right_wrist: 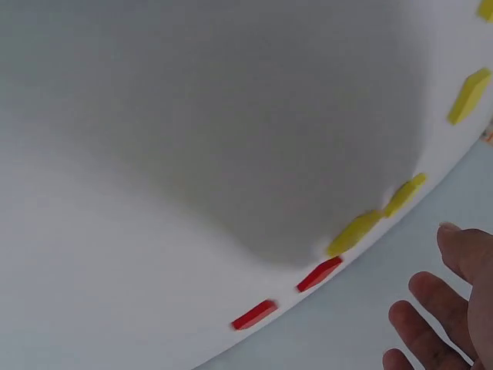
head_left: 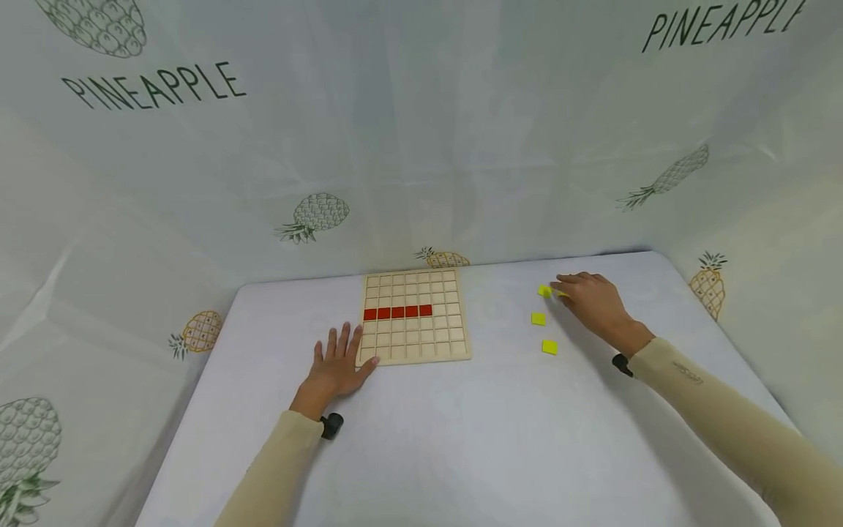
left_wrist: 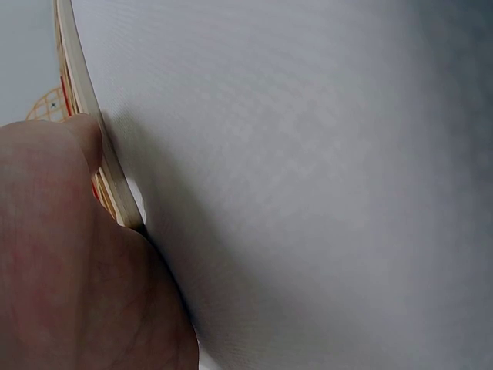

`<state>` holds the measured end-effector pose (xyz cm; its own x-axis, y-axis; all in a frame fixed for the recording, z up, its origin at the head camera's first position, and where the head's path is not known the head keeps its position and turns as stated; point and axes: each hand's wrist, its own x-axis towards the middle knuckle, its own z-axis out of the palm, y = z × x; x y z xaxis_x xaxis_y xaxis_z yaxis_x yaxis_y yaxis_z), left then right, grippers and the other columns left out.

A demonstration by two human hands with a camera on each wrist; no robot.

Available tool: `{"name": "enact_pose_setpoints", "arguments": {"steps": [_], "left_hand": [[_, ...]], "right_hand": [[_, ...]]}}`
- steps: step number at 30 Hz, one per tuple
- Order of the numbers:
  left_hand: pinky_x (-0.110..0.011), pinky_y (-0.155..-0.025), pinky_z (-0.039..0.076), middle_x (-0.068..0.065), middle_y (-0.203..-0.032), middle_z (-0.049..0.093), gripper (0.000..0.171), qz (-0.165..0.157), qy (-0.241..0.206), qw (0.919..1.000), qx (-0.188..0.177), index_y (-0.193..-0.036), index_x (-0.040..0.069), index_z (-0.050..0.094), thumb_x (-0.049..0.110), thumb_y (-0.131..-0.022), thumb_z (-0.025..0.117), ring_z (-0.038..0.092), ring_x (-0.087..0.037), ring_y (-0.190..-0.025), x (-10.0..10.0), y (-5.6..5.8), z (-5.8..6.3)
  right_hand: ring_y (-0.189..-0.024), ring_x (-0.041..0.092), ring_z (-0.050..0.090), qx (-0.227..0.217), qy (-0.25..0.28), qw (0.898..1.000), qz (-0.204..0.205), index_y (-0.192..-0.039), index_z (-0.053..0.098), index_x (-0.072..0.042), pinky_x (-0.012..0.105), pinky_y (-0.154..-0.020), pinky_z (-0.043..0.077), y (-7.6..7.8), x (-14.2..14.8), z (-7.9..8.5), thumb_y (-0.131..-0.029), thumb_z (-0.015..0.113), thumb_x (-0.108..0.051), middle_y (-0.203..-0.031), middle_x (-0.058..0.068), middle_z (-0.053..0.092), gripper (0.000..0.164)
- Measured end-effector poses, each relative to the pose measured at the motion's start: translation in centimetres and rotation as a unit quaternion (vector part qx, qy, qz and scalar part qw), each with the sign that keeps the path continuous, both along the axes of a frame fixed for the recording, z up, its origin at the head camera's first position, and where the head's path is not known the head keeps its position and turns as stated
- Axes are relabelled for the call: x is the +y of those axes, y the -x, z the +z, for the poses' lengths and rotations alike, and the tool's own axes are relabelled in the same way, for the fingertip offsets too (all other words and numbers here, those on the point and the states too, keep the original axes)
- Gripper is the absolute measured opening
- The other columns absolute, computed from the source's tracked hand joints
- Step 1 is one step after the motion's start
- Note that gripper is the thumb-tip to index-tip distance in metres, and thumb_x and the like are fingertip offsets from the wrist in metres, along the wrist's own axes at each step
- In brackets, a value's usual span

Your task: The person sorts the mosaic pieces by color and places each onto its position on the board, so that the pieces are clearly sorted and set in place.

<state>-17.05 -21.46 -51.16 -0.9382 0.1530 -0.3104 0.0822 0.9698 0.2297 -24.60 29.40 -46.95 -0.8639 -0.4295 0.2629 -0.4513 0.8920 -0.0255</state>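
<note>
A pale wooden grid board point(head_left: 411, 351) lies at the back middle of the table, with several red square tiles point(head_left: 398, 312) in a row from its left side. My left hand point(head_left: 334, 375) rests spread at the board's near left corner, its thumb across the front edge; the left wrist view shows the thumb against the board's rim point(left_wrist: 119, 189). Over at the back right, my right hand point(head_left: 596, 304) is above loose yellow tiles, fingers relaxed and apart from them. One yellow tile point(head_left: 563, 294) is partly hidden beneath its fingers.
Other yellow tiles point(head_left: 538, 319) are scattered left of my right hand. Two loose red tiles point(right_wrist: 254, 315) show on the table in the right wrist view; the head view hides them. A pineapple-print curtain point(head_left: 421, 146) hangs behind and beside the white table point(head_left: 454, 439).
</note>
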Motion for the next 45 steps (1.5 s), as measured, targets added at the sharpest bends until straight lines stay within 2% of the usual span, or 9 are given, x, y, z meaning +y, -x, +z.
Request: {"name": "enact_pose_setpoints", "arguments": {"steps": [9,20,29,41,45], "left_hand": [[-0.069,-0.126,-0.004,-0.022,-0.176,-0.007,0.088,0.005,-0.001,1.0000,0.003,-0.170,0.006,0.003,0.058,-0.109,0.039,-0.009,-0.047,-0.161,-0.2,0.0,-0.2],[-0.069,-0.126,-0.004,-0.023,-0.176,-0.005,0.087,0.004,-0.002,1.0000,0.006,-0.170,0.005,0.004,0.056,-0.109,0.041,-0.008,-0.048,-0.161,0.1,-0.2,0.1],[-0.069,-0.126,-0.003,-0.023,-0.176,-0.005,0.087,0.002,-0.001,1.0000,0.008,-0.170,0.005,0.004,0.056,-0.109,0.040,-0.007,-0.048,-0.161,0.2,-0.3,0.1],[-0.068,-0.126,-0.003,-0.022,-0.176,-0.006,0.088,0.002,0.003,1.0000,0.004,-0.170,0.006,0.002,0.057,-0.109,0.040,-0.009,-0.047,-0.161,0.0,-0.1,-0.2],[-0.069,-0.126,-0.003,-0.022,-0.176,-0.005,0.087,0.002,0.002,1.0000,0.005,-0.170,0.006,0.003,0.056,-0.110,0.040,-0.008,-0.047,-0.161,0.0,-0.2,-0.2]], "right_hand": [[-0.119,0.046,0.065,-0.023,-0.009,0.999,-0.037,-0.130,0.074,-0.003,0.063,-0.100,0.052,0.2,3.3,-0.1,-0.090,0.080,-0.002,-0.136,0.023,0.069,0.040],[-0.118,0.050,0.064,-0.047,-0.032,0.996,-0.065,-0.133,0.069,0.004,0.065,-0.099,0.052,0.6,5.9,-0.3,-0.093,0.076,-0.001,-0.136,0.029,0.066,0.041],[-0.119,0.054,0.062,-0.075,-0.032,0.994,-0.070,-0.135,0.066,0.007,0.069,-0.099,0.050,0.8,6.9,-0.8,-0.094,0.074,0.001,-0.138,0.032,0.063,0.042],[-0.111,0.051,0.066,-0.076,-0.034,0.994,-0.067,-0.136,0.066,0.007,0.065,-0.095,0.053,1.3,7.0,-1.2,-0.097,0.070,0.002,-0.133,0.031,0.067,0.040],[-0.115,0.051,0.065,-0.073,-0.043,0.994,-0.064,-0.136,0.065,0.008,0.065,-0.097,0.053,1.4,7.0,-1.3,-0.096,0.072,0.003,-0.137,0.030,0.065,0.041]]}}
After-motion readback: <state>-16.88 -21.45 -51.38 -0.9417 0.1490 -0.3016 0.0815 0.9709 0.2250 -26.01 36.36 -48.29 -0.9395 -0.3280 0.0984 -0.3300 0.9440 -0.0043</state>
